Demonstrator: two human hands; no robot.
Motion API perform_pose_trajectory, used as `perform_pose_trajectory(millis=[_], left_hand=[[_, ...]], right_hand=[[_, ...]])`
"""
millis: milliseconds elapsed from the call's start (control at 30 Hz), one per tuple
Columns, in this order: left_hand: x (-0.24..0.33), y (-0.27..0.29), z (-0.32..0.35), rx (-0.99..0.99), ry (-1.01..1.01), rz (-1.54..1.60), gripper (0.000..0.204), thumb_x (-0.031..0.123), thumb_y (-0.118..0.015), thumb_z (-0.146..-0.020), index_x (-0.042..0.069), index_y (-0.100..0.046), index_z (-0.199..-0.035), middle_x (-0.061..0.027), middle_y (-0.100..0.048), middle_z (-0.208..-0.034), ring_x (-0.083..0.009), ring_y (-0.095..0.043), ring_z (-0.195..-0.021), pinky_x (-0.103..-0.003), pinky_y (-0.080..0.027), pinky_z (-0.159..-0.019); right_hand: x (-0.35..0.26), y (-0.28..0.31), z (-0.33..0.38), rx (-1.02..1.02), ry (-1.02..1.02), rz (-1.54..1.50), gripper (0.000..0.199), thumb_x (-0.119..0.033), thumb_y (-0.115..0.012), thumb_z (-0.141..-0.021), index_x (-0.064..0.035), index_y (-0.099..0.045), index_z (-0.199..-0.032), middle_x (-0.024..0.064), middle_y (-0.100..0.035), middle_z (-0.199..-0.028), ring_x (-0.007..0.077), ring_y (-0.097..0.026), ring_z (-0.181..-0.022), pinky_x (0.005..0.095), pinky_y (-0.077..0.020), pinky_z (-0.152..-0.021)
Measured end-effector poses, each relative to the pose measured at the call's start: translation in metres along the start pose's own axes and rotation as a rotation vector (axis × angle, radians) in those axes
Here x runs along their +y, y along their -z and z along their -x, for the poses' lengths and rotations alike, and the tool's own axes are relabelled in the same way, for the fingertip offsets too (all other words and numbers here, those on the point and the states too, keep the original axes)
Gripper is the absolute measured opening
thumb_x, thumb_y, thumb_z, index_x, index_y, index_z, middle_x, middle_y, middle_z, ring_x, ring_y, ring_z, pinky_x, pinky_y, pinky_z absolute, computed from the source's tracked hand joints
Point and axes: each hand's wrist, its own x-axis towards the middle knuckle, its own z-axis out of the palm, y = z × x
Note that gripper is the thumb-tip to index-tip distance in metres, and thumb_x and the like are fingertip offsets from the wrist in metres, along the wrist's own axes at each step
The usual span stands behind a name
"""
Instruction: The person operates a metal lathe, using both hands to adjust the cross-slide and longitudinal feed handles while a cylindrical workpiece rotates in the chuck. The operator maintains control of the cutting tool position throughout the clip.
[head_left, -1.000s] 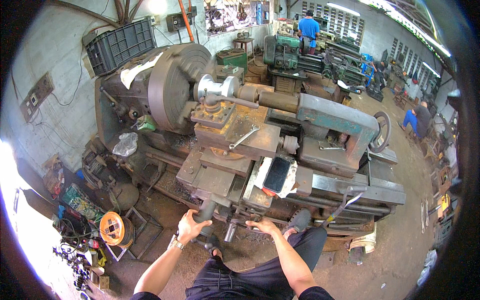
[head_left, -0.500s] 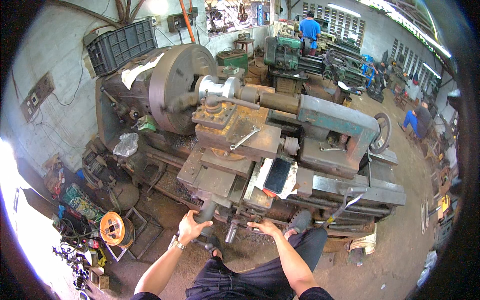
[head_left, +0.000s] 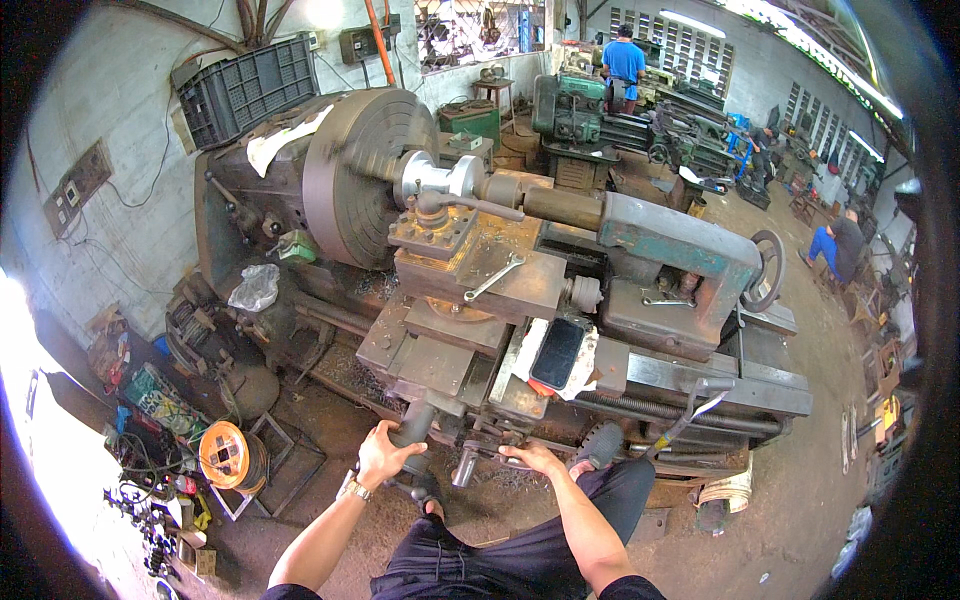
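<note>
Gripping lathe handles [head_left: 412, 428], hands [head_left: 385, 455] apart

Machine workshop: big lathes [head_left: 500, 250], seemingly.

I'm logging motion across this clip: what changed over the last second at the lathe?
Nothing visibly changed. The left hand keeps gripping the dark handle on the carriage front, and the right hand stays on the handwheel beside it. The wrench and phone lie where they were.
</note>
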Motion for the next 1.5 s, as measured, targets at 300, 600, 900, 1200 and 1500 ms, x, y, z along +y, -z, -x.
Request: perform_pose_trajectory(millis=[300,600,900,1200,1500], left_hand=[[0.001,0.001,0.0,-0.01,0.006,0.002,0.085,0.062,-0.084,-0.065,0.001,-0.06,-0.12,-0.0215,-0.066,-0.119,-0.0362,-0.062,-0.114,-0.043,-0.049,-0.098],[0.0,0.001,0.0,-0.009,0.008,0.014,0.086,0.063,-0.084,-0.065,0.002,-0.06,-0.121,-0.022,-0.065,-0.119,-0.0364,-0.062,-0.114,-0.043,-0.05,-0.098],[-0.001,-0.001,0.0,0.008,-0.007,0.006,0.087,0.063,-0.083,-0.064,0.003,-0.06,-0.122,-0.0229,-0.065,-0.12,-0.0371,-0.063,-0.114,-0.044,-0.05,-0.097],[0.001,0.001,0.001,-0.008,0.012,0.008,0.087,0.063,-0.083,-0.065,0.002,-0.06,-0.122,-0.0223,-0.065,-0.12,-0.0365,-0.063,-0.114,-0.044,-0.05,-0.098],[-0.002,-0.002,0.0,0.009,-0.008,0.0,0.086,0.064,-0.083,-0.065,0.003,-0.06,-0.121,-0.0223,-0.066,-0.119,-0.0369,-0.063,-0.114,-0.044,-0.05,-0.097]], right_hand=[[-0.02,0.005,0.019,0.02,-0.04,0.003,0.077,-0.067,-0.069,-0.082,-0.0094,-0.065,-0.134,0.0138,-0.066,-0.132,0.0285,-0.058,-0.125,0.0381,-0.0418,-0.106],[-0.021,0.006,0.023,0.016,-0.016,-0.081,0.076,-0.066,-0.071,-0.082,-0.0067,-0.067,-0.129,0.0144,-0.068,-0.128,0.0281,-0.061,-0.121,0.037,-0.0432,-0.103],[-0.01,0.001,0.022,0.112,0.023,-0.056,0.068,-0.073,-0.068,-0.078,-0.0105,-0.077,-0.104,0.0099,-0.073,-0.108,0.0249,-0.064,-0.105,0.0381,-0.0459,-0.093],[0.012,0.0,0.003,0.061,-0.124,-0.063,0.074,-0.061,-0.072,-0.083,-0.0018,-0.068,-0.126,0.0139,-0.069,-0.124,0.0263,-0.061,-0.116,0.0365,-0.0432,-0.1],[-0.01,0.008,0.024,-0.002,-0.054,-0.121,0.068,-0.059,-0.071,-0.084,-0.0011,-0.071,-0.12,0.0115,-0.069,-0.123,0.0237,-0.061,-0.114,0.0351,-0.0429,-0.1]])
